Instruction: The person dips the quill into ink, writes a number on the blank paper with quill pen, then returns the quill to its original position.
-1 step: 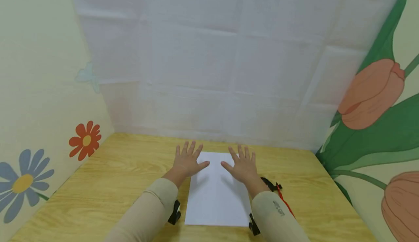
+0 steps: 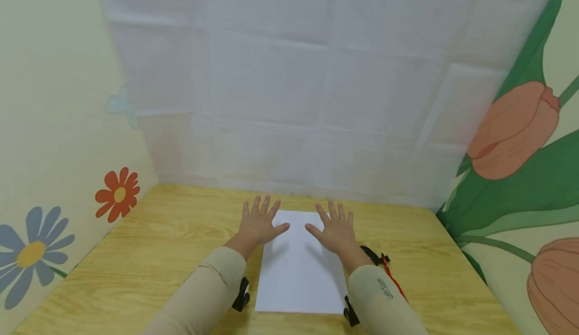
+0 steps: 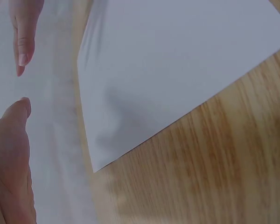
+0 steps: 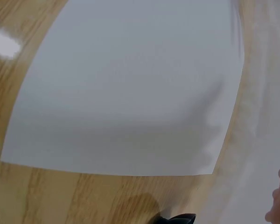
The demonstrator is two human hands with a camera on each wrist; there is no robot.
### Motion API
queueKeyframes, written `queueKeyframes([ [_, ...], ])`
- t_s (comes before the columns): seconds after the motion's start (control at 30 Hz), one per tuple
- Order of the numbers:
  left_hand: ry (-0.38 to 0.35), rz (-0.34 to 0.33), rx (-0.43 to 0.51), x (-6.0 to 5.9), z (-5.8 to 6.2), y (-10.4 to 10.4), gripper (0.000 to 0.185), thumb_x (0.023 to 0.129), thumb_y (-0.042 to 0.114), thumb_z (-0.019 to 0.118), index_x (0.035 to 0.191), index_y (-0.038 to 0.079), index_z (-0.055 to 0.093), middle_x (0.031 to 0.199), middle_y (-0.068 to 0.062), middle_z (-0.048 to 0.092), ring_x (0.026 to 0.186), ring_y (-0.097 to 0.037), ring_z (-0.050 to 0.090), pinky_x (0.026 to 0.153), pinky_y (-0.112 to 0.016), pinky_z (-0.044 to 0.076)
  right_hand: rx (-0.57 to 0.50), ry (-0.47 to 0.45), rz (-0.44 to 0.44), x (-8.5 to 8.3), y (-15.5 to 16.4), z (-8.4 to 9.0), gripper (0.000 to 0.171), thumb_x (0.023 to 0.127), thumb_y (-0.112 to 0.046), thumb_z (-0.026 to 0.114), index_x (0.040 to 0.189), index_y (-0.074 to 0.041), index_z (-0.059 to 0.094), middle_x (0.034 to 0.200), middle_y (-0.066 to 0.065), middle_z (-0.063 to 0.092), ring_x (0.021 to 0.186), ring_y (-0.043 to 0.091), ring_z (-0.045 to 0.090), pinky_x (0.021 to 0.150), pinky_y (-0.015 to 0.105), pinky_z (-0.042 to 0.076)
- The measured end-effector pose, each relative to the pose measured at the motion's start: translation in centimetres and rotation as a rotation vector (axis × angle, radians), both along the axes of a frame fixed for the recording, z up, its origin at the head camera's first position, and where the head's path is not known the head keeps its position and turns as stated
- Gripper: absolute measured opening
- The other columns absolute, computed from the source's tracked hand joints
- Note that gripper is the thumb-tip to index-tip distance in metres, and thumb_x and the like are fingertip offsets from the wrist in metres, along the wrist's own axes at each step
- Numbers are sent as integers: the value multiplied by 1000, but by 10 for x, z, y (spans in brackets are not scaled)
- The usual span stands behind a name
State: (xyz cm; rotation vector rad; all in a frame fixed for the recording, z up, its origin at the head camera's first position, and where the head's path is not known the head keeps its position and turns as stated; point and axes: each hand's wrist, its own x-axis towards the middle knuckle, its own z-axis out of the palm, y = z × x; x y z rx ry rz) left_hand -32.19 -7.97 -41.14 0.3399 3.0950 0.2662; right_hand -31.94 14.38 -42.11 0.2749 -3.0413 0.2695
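A blank white sheet of paper (image 2: 299,279) lies flat on the wooden table, its short side towards me. My left hand (image 2: 259,226) is held palm down over its far left edge, fingers spread and straight, the thumb pointing inwards. Opposite it, my right hand (image 2: 336,230) spreads its fingers the same way over the far right edge. Neither holds anything. Both hands cast soft shadows on the sheet, and a gap separates the two thumbs. In the left wrist view, the left hand (image 3: 11,163) appears clear of the paper (image 3: 177,60).
A black object (image 2: 372,255) with a red cord (image 2: 395,280) lies by the right forearm. Black pieces (image 2: 242,295) show beside the sleeve cuffs. A creased white sheet (image 2: 271,98) hangs behind the wood-grain table (image 2: 181,224); walls painted with flowers (image 2: 515,129) flank it.
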Motion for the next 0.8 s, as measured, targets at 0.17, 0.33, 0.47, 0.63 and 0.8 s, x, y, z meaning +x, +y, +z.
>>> queueKeyframes([
  [0.17,-19,4,-12,2,0,-2,82,95,66,41,159,22,15,166,-10,7,153,-36,0,122,-60,-2,-14,-11,2,1,1,0,75,96,-64,41,157,-25,24,165,15,13,152,41,6,120,64,4],
  [0.33,-13,-5,5,5,-5,-7,83,95,64,43,159,18,17,166,-12,9,153,-37,2,121,-60,-1,-87,33,33,10,5,5,73,96,-61,45,155,-21,30,162,18,21,151,41,13,120,63,8],
  [0.47,-18,-35,40,11,-9,-10,85,95,62,47,158,13,18,165,-14,10,153,-38,5,121,-60,3,-179,84,45,20,16,8,67,97,-52,52,150,-13,41,158,21,32,147,40,26,119,60,19],
  [0.63,-49,-120,89,22,-17,-15,91,93,59,53,157,5,17,165,-18,12,152,-41,9,121,-60,8,-311,100,15,34,38,7,54,98,-38,57,141,-6,51,150,21,43,139,40,39,114,57,33],
  [0.8,-79,-189,145,34,-34,-24,99,89,57,60,155,-3,17,162,-23,17,150,-43,13,120,-62,11,-391,98,-21,49,60,0,47,98,-29,57,136,-3,56,139,22,53,129,41,49,107,56,40],
])
